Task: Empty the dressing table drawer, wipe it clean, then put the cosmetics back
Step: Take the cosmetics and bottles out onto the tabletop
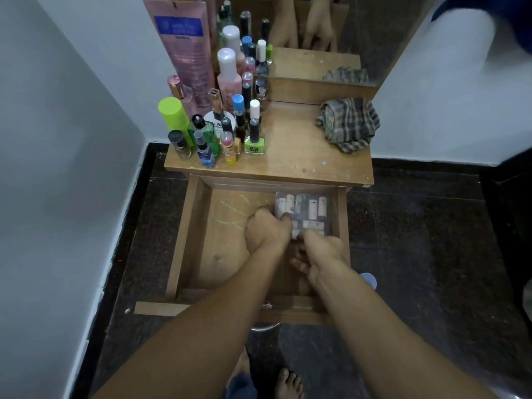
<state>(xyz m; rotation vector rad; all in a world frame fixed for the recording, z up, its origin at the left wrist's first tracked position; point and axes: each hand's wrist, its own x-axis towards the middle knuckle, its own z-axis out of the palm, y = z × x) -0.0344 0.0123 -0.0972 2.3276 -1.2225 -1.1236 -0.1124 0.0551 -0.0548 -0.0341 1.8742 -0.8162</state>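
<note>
The wooden drawer (224,254) is pulled out below the dressing table top (293,156). In its far right corner lies a clear pouch (309,210) holding several small pale tubes. My left hand (266,230) grips the pouch's left edge with curled fingers. My right hand (319,254) holds the pouch's near edge, its fingers partly hidden. The rest of the drawer floor shows bare wood with faint chalky scratches. Many cosmetics (227,122) stand crowded on the left of the table top: nail polish bottles, a pink bottle, a green-capped can, a tall pink tube.
A checked cloth (348,125) lies crumpled on the right of the table top. A mirror (331,38) stands behind it and reflects my hands. White walls close in on both sides. The floor is dark stone; my bare feet (288,381) are below the drawer front.
</note>
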